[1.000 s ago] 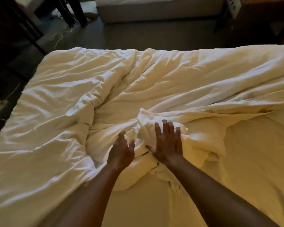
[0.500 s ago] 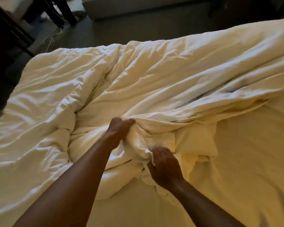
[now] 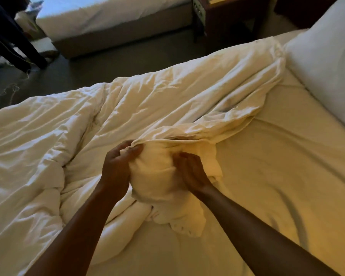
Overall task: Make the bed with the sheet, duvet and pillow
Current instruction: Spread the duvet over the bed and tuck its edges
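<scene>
A crumpled white duvet (image 3: 72,140) covers the left and far part of the bed, its near edge bunched into a lump in the middle. My left hand (image 3: 118,166) is closed on the top fold of that lump. My right hand (image 3: 191,172) grips the lump's right side, fingers dug into the cloth. The lump is raised a little off the fitted sheet (image 3: 277,176), which lies bare on the right half of the mattress. A white pillow (image 3: 325,62) rests at the upper right end of the bed.
A second bed (image 3: 112,20) stands across a strip of dark floor (image 3: 112,64). A dark wooden nightstand (image 3: 227,18) sits between the beds at the top. Dark furniture legs (image 3: 18,42) and loose cords are at the upper left.
Both hands went from lying flat on the bunched duvet to gripping it and lifting it. The view swung right, bringing the pillow and nightstand into sight.
</scene>
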A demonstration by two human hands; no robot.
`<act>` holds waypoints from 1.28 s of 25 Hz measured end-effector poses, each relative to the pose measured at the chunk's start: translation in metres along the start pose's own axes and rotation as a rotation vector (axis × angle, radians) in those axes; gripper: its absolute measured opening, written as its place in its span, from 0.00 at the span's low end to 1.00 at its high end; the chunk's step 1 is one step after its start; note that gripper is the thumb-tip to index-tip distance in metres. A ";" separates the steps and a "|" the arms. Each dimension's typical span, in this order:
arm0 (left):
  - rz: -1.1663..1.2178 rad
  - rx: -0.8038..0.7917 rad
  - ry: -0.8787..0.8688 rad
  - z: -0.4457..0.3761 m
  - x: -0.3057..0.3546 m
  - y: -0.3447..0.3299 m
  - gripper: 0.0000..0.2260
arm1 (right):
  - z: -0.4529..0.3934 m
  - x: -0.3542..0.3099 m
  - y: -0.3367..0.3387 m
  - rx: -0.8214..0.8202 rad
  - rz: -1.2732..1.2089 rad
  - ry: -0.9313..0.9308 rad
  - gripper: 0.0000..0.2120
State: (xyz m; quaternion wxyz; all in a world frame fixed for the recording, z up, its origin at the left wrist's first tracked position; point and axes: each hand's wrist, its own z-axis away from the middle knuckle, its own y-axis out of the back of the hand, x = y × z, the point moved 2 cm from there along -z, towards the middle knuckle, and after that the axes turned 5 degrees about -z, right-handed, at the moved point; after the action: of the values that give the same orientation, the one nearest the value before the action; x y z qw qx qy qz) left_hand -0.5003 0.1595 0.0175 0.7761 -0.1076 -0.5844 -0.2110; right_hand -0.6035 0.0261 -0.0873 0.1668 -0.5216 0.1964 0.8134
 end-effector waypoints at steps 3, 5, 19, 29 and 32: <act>0.049 -0.111 -0.052 0.014 0.018 -0.003 0.08 | 0.010 -0.021 -0.006 -0.004 -0.356 -0.173 0.52; 0.062 -0.143 -0.063 0.021 0.027 0.000 0.10 | 0.018 -0.028 0.005 -0.002 -0.531 -0.230 0.51; -0.131 -0.342 0.050 0.086 -0.002 -0.118 0.06 | 0.196 0.063 0.148 0.440 -1.123 -0.186 0.07; -0.360 -0.710 -0.056 0.179 -0.050 -0.330 0.12 | 0.351 0.167 0.253 1.003 -1.103 -0.118 0.28; -0.518 -0.809 -0.047 0.192 -0.098 -0.377 0.15 | 0.384 0.205 0.261 1.213 -1.078 -0.197 0.29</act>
State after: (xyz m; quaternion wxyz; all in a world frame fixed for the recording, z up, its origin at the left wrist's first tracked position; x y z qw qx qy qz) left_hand -0.8594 -0.0762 -0.0499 0.5806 -0.2562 -0.4803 -0.6054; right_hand -1.1105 0.0023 -0.0917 0.8047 -0.2897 0.3092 0.4158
